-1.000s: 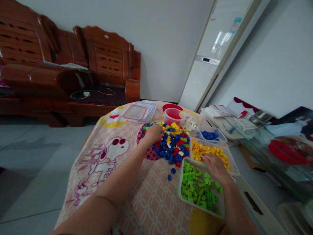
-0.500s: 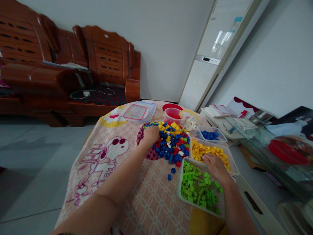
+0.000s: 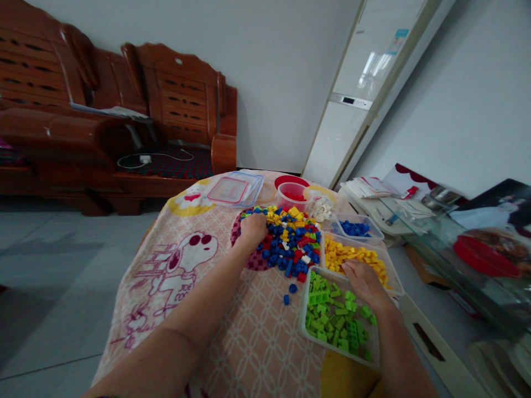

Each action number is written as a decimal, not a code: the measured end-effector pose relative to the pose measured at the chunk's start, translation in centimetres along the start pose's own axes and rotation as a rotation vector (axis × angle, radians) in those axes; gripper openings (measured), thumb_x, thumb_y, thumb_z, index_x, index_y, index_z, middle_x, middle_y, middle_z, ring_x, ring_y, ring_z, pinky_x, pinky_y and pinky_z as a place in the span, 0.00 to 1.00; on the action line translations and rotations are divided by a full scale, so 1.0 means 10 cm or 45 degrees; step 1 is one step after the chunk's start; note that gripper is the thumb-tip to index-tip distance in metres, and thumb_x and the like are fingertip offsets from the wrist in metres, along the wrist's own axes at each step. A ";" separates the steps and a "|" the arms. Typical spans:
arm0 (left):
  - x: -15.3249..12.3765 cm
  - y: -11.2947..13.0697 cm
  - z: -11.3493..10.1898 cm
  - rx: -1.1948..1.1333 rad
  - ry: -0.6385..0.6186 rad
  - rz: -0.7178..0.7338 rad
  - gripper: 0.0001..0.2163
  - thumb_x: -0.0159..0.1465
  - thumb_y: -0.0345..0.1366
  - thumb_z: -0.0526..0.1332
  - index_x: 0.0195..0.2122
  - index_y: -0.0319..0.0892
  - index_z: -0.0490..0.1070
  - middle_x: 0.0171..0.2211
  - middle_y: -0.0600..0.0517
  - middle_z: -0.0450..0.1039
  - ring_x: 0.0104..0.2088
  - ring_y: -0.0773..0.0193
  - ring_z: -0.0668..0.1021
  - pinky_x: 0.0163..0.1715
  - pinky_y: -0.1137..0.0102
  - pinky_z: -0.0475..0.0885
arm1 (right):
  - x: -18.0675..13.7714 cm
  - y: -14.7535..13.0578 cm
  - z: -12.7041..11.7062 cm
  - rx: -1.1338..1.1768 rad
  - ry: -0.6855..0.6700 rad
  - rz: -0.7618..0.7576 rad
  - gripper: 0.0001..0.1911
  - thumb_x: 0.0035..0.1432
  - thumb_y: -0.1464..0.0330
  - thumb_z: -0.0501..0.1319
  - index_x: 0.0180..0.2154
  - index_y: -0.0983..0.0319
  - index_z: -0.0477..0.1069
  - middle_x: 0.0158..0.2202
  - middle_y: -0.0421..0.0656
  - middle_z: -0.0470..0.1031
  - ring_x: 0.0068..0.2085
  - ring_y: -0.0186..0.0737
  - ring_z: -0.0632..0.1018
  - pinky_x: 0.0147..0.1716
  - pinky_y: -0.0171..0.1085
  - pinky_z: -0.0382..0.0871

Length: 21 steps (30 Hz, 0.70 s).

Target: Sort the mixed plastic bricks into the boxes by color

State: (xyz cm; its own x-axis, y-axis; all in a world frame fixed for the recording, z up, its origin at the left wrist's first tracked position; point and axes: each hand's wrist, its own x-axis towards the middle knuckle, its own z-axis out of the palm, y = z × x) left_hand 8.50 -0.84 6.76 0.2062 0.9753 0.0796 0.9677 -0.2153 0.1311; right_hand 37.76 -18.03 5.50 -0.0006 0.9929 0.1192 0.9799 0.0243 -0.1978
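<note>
My left hand point(image 3: 254, 228) reaches into the left edge of a mixed pile of toy bricks point(image 3: 292, 243) in blue, yellow, red and white. Its fingers are curled down among the bricks, and whatever they grip is hidden. My right hand point(image 3: 365, 281) hovers at the border between the box of yellow bricks point(image 3: 401, 287) and the box of green bricks point(image 3: 305, 326). Its fingers stretch out towards the yellow bricks, with no brick visible in them. Two loose blue bricks point(image 3: 293, 288) lie on the cloth in front of the pile.
Beyond the pile stand a box of blue bricks point(image 3: 379, 235), a round tub of red bricks point(image 3: 292, 203) and a heap of white bricks point(image 3: 321, 209). Clear lids point(image 3: 227, 189) lie at the back left. A patterned cloth point(image 3: 249, 331) covers the table. A glass shelf point(image 3: 435, 249) borders the right.
The whole view has shifted very slightly. Both hands stay in nearly the same places over the pile and the boxes.
</note>
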 end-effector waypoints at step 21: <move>-0.18 0.43 -0.09 -1.083 -0.189 0.584 0.06 0.54 0.34 0.63 0.30 0.37 0.78 0.21 0.54 0.76 0.23 0.68 0.76 0.26 0.77 0.68 | -0.01 -0.01 -0.01 0.008 0.001 0.003 0.19 0.64 0.65 0.44 0.26 0.61 0.67 0.29 0.45 0.74 0.32 0.40 0.73 0.35 0.36 0.60</move>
State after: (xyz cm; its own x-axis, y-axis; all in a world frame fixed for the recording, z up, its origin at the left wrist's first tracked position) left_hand 12.14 -3.61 8.11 0.6091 0.7716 0.1834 0.3734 -0.4830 0.7920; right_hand 37.67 -18.10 5.62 0.0019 0.9928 0.1195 0.9786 0.0227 -0.2044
